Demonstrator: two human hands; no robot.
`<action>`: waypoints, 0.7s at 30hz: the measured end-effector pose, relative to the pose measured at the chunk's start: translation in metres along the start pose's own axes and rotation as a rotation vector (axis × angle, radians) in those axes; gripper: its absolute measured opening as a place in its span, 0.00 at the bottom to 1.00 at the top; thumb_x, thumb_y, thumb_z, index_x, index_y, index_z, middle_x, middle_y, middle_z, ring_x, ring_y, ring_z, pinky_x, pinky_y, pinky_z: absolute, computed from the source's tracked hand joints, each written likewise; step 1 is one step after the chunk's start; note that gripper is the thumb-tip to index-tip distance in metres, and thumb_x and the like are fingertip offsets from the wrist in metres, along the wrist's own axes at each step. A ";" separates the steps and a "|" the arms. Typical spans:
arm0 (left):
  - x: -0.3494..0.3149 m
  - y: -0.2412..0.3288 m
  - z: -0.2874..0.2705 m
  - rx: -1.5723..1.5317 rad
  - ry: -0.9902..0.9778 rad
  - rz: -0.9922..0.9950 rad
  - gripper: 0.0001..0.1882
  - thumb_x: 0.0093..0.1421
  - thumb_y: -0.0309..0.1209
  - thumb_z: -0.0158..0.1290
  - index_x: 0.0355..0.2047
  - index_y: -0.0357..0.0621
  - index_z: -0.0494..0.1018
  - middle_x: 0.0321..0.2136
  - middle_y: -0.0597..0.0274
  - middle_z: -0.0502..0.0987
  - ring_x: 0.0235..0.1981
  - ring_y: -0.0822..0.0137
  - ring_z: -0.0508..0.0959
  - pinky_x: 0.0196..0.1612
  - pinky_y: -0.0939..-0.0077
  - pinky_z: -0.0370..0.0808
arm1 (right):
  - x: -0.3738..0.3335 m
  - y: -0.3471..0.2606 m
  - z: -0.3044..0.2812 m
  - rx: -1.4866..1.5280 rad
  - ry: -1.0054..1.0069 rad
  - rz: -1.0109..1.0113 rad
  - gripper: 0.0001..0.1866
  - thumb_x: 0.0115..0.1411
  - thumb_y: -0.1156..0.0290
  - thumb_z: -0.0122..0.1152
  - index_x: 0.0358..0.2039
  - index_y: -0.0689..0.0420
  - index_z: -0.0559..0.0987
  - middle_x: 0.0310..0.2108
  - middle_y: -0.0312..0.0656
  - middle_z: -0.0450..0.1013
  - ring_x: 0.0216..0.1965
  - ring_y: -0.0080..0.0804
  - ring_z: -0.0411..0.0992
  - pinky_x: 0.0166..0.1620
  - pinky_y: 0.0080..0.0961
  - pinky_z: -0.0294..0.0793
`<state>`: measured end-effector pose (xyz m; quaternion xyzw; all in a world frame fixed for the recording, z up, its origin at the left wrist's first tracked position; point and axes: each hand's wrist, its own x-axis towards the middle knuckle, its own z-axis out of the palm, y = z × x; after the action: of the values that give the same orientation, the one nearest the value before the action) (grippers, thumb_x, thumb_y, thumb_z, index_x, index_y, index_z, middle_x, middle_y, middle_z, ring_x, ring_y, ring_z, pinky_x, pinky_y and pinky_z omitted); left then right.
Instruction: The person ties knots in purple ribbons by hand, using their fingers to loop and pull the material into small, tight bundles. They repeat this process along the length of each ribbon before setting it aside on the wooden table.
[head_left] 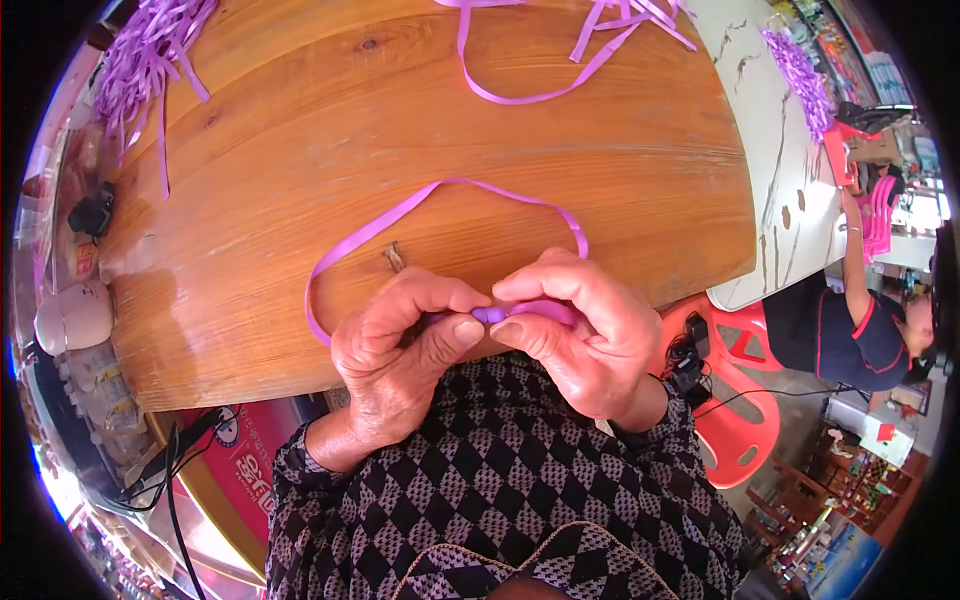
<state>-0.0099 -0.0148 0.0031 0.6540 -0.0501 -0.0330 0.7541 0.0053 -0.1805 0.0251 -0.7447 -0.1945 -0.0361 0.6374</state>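
A long purple ribbon [380, 221] forms a wide loop on the wooden table, and both its ends run into my hands at the table's near edge. Between my fingertips sits a small purple fastener [489, 315] joined to the ribbon; its exact make is too small to tell. My left hand [400, 350] pinches it from the left with thumb and forefinger. From the right, my right hand [590, 335] pinches the ribbon right beside it. My other fingers are curled in.
Purple ribbons pile up at the table's far left [150, 70] and more ribbons [625, 20] lie at the far right. A white marbled table [770, 150] adjoins on the right, with another ribbon bundle [800, 80]. A red chair [735, 400] and another person [850, 330] are at right.
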 end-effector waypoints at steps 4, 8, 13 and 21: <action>0.000 0.003 0.002 -0.048 0.023 -0.056 0.07 0.52 0.21 0.57 0.32 0.34 0.73 0.28 0.62 0.74 0.29 0.74 0.73 0.32 0.83 0.70 | 0.002 0.007 0.001 -0.004 0.012 -0.051 0.09 0.45 0.81 0.64 0.28 0.61 0.75 0.24 0.41 0.72 0.23 0.33 0.70 0.25 0.25 0.68; 0.004 0.003 -0.004 0.157 -0.037 0.091 0.07 0.51 0.21 0.57 0.31 0.33 0.74 0.27 0.61 0.74 0.27 0.73 0.73 0.30 0.82 0.69 | 0.005 0.012 0.001 -0.104 0.012 -0.213 0.09 0.45 0.81 0.64 0.28 0.61 0.76 0.24 0.40 0.72 0.23 0.33 0.70 0.25 0.25 0.68; 0.004 0.009 -0.006 0.244 -0.008 0.128 0.07 0.51 0.21 0.57 0.31 0.34 0.74 0.26 0.61 0.75 0.27 0.72 0.73 0.29 0.81 0.69 | 0.005 0.008 0.000 -0.119 -0.008 -0.179 0.08 0.46 0.83 0.64 0.29 0.65 0.76 0.29 0.46 0.73 0.25 0.28 0.69 0.26 0.20 0.67; 0.002 0.009 -0.003 0.083 0.009 0.048 0.06 0.50 0.20 0.58 0.30 0.35 0.74 0.26 0.61 0.75 0.26 0.72 0.73 0.28 0.82 0.69 | 0.001 0.006 0.007 -0.062 0.088 -0.036 0.07 0.46 0.81 0.63 0.27 0.61 0.75 0.26 0.42 0.72 0.25 0.33 0.70 0.27 0.23 0.68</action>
<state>-0.0075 -0.0107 0.0112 0.6834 -0.0638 -0.0100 0.7272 0.0065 -0.1745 0.0188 -0.7581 -0.1784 -0.0864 0.6213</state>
